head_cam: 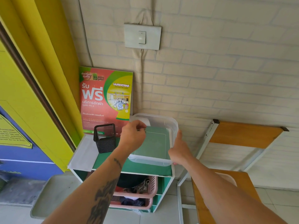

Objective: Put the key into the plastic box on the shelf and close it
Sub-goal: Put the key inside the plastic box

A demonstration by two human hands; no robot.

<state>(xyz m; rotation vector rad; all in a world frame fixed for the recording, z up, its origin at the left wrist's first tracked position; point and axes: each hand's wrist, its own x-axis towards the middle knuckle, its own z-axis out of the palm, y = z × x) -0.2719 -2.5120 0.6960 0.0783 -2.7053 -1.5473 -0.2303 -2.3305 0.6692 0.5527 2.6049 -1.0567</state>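
- Landmark: clear plastic box [168, 126], open, standing on the green top of the shelf [129, 167], toward its right end; no lid can be made out with certainty, though something pale leans inside the box's far left corner and may be it.
- Left hand [133, 136] over the box's left rim; fingers curled in and pinched together on a small dark metal thing, judged to be the key [142, 130]; the key sits above the box's left edge, not yet inside.
- Right hand [179, 149] against the box's right wall at the near corner; thumb up along the wall, other fingers tucked under or behind, their spread cannot be told; it seems to steady the box.
- Black mesh pen cup [105, 138] left of the box, apart from it; red laundry poster [105, 101] behind the box's left side, against the wall.
- Step in hand, as judged: dropping the key in; closing not begun.
- Next move calls for: carrying the pinch a little rightward over the box floor and releasing; then finding the lid and seating it squarely while the other hand braces the box.
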